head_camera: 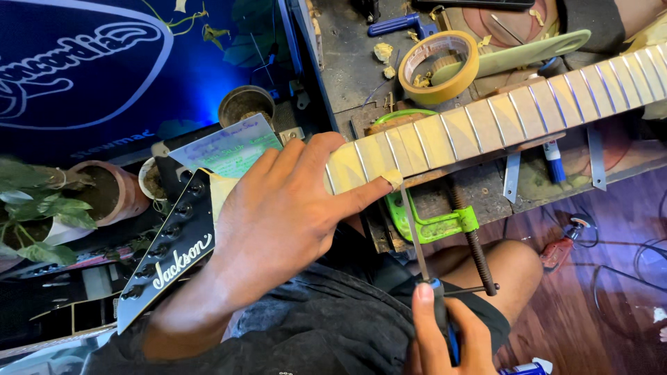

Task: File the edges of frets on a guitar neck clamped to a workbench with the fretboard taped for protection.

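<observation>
Left hand [278, 208] presses flat, fingers spread, on the guitar neck [486, 118]; right hand [445, 333] is clamped on a file handle [442, 312]

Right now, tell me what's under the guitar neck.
Under the neck: a green clamp, its screw and the bench edge. The left hand covers the nut end.

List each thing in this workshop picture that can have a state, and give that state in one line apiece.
guitar neck: lying flat across the bench, frets up
left hand: pressed on the neck near the headstock
right hand: gripping a tool handle
thin tool blade: tip at the neck's edge
green clamp: fixed at the bench edge
tape roll: lying flat on the bench
</observation>
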